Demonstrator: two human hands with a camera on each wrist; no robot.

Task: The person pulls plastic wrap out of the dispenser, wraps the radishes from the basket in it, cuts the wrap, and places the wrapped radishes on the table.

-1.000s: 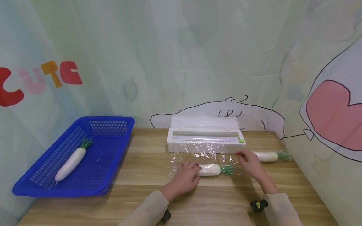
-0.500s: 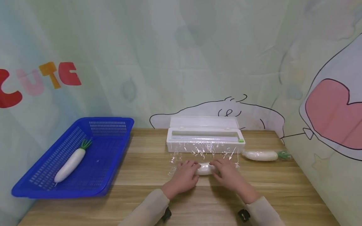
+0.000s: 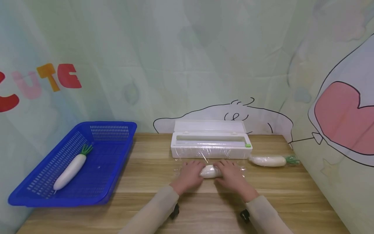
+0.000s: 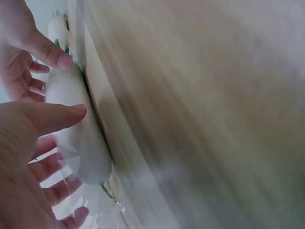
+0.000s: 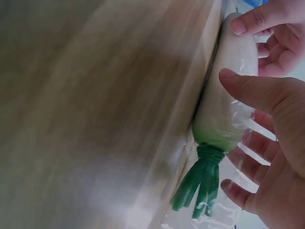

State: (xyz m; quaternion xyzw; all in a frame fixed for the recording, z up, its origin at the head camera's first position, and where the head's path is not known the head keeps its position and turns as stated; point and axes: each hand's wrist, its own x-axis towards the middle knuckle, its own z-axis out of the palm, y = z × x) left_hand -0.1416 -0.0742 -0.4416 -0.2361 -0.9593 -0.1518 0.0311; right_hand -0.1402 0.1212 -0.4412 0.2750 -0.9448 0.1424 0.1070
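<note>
A white daikon radish (image 3: 209, 171) lies crosswise on the wooden table, with clear plastic wrap around it. My left hand (image 3: 190, 175) grips its left part, thumb on the near side and fingers over the far side. On the right part, my right hand (image 3: 231, 176) holds it the same way. The green leaf stub (image 5: 202, 179) shows beneath the film in the right wrist view; in the head view my right hand hides it. Behind the radish, the film runs up to a white cling-film dispenser (image 3: 210, 152), whose lid stands raised.
A second daikon (image 3: 268, 161), wrapped in film, rests at the right by the dispenser. On the left stands a blue basket (image 3: 117, 172) with one daikon (image 3: 70, 172) in it. A patterned cloth backdrop (image 3: 181, 71) rises behind the table (image 3: 149, 182).
My right hand has come from the film's right edge onto the daikon. Both hands have shifted the daikon slightly away, toward the dispenser, and less film lies between them.
</note>
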